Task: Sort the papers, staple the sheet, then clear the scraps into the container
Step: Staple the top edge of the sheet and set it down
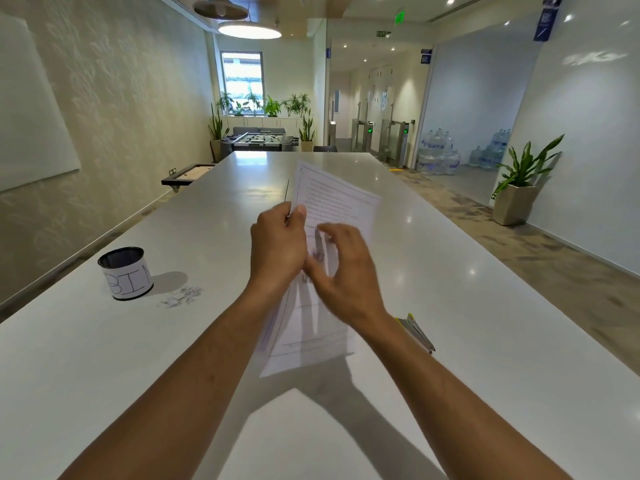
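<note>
Left hand (277, 247) pinches the papers (332, 209) upright; right hand (346, 271) spread loose against them; stapler (417, 332) lies just right.

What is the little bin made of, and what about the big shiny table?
The bin looks like a dark mesh cup, probably metal, wrapped in white paper with "BIN" handwritten on it. The table looks like polished white stone or a glossy laminate; ceiling lights reflect as bright spots, but the picture cannot settle which.
</note>
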{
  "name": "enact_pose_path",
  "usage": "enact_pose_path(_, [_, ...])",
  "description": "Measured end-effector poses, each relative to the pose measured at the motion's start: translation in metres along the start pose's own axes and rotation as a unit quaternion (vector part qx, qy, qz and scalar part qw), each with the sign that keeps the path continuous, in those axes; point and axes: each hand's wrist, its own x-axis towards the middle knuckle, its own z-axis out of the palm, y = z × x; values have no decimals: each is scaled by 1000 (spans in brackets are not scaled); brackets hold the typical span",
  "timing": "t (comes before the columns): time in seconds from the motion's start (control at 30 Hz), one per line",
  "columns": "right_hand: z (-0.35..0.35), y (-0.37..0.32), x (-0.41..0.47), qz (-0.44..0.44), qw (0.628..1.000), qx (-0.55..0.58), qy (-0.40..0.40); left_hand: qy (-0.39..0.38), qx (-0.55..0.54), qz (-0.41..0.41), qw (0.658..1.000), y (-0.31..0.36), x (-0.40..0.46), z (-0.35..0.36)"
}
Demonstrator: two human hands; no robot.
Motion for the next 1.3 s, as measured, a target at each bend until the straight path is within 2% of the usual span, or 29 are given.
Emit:
enact_pose_path(0.07, [5, -1, -9, 41, 996, 54, -59, -9, -53, -44, 998, 2, 1, 5])
enact_pose_path(0.13, [5, -2, -13, 68, 991, 90, -77, -25, -100, -91, 990, 4, -1, 10])
enact_pose_path(0.27, [-3, -6, -11, 73, 977, 149, -131, -50, -170, -149, 973, 10, -1, 16])
enact_pose_path(0.5, [-3, 9, -5, 131, 982, 122, -52, -120, -277, -195, 933, 10, -9, 39])
enact_pose_path(0.6, [-13, 19, 0, 137, 985, 100, 6, -146, -254, -180, 939, 3, -7, 49])
enact_pose_path(0.73, [-27, 50, 8, 176, 979, 88, 43, -152, -78, -79, 982, -27, 4, 66])
enact_pose_path(0.9, [-47, 92, 20, 236, 957, 162, 41, -119, 19, -114, 986, -80, 17, 73])
enact_pose_path(0.97, [-58, 106, 24, 250, 947, 195, 41, -124, -11, -164, 979, -91, 22, 72])
enact_pose_path(1.03, [-66, 119, 29, 282, 925, 251, 48, -169, -89, -209, 959, -101, 28, 75])
enact_pose_path(1.1, [-68, 134, 35, 314, 889, 329, 56, -224, -119, -194, 948, -105, 32, 80])
enact_pose_path(1.17, [-70, 147, 41, 332, 868, 362, 68, -229, -133, -166, 950, -107, 34, 88])
enact_pose_path(1.23, [-71, 160, 46, 342, 873, 342, 62, -209, -151, -141, 956, -109, 39, 97])
enact_pose_path(1.3, [-71, 172, 50, 349, 881, 314, 49, -222, -198, -142, 944, -114, 46, 106])
